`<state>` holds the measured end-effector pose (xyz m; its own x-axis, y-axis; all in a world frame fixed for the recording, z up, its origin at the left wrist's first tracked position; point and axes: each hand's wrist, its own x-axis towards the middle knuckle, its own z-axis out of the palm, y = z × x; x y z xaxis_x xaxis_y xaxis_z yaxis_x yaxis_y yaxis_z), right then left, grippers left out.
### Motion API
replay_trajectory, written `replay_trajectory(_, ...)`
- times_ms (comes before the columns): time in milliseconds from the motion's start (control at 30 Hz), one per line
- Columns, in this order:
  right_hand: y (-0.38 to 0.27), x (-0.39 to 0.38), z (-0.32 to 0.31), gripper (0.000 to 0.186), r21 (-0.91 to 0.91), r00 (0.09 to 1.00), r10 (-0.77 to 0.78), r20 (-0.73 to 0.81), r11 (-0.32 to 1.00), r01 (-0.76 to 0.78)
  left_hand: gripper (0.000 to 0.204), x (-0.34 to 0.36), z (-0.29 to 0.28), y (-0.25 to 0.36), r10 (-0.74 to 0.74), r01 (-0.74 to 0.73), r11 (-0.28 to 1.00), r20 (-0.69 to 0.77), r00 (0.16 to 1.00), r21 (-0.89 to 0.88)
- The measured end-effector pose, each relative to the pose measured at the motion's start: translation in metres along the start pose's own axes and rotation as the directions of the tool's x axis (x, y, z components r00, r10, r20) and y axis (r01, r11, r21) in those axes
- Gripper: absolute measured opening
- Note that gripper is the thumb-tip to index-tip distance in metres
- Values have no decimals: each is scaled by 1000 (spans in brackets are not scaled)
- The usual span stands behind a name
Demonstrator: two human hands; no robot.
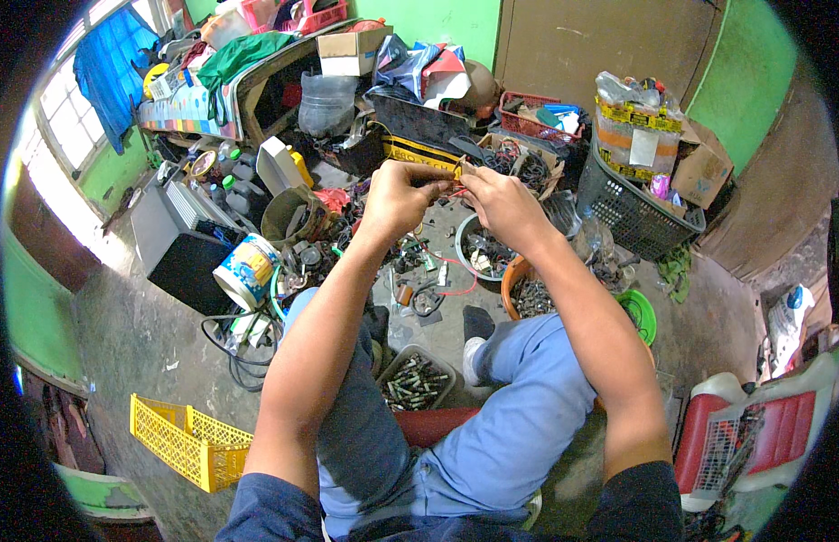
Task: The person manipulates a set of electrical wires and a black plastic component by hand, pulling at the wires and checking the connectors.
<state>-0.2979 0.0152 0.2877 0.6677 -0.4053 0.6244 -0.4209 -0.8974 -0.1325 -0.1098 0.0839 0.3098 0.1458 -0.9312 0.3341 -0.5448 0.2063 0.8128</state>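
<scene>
Clutter covers the concrete floor point(149, 334) around a seated person in blue trousers. Taking the dark grey basket point(632, 217) as the landmark: it stands at the right of the heap, packed with bags and yellow-trimmed packets. Well to its left and nearer the person lies a yellow plastic crate point(189, 443), on its own at the lower left. A paint bucket point(246, 271) with a colourful label lies tipped on its side, far left of the basket. Just left of and below the basket sits an orange bowl point(528, 294) of dark metal bits, with a green lid point(641, 312) beside it. Farther from the basket, between the person's knees, a small grey tray point(418, 378) holds cylindrical cells.

Both hands meet left of the basket, raised above the heap. The left hand point(401, 199) and right hand point(501, 203) each pinch, fingers curled tight, a small part with a red wire point(449, 187) between them; what the part is cannot be told.
</scene>
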Motion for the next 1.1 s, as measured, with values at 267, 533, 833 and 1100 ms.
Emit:
replay_trajectory(267, -2, 2, -5, 14, -64, 994, 88, 59, 994, -84, 23, -3, 8, 1, 304, -298, 937, -5, 953, 181)
replay_trajectory(533, 3, -6, -17, 12, 19, 998, 45, 34, 999, -46, 25, -3, 4, -1, 458, -495, 822, 191, 868, 281)
replay_trajectory(833, -3, -9, -27, 15, 34, 1000, -9, 0, 999, 9, 21, -8, -2, 6, 324, -334, 940, 129, 937, 67)
replay_trajectory(1100, -14, -3, -40, 19, -44, 1000, -1, 29, 999, 2, 15, -7, -8, 18, 276, -308, 931, 175, 945, 194)
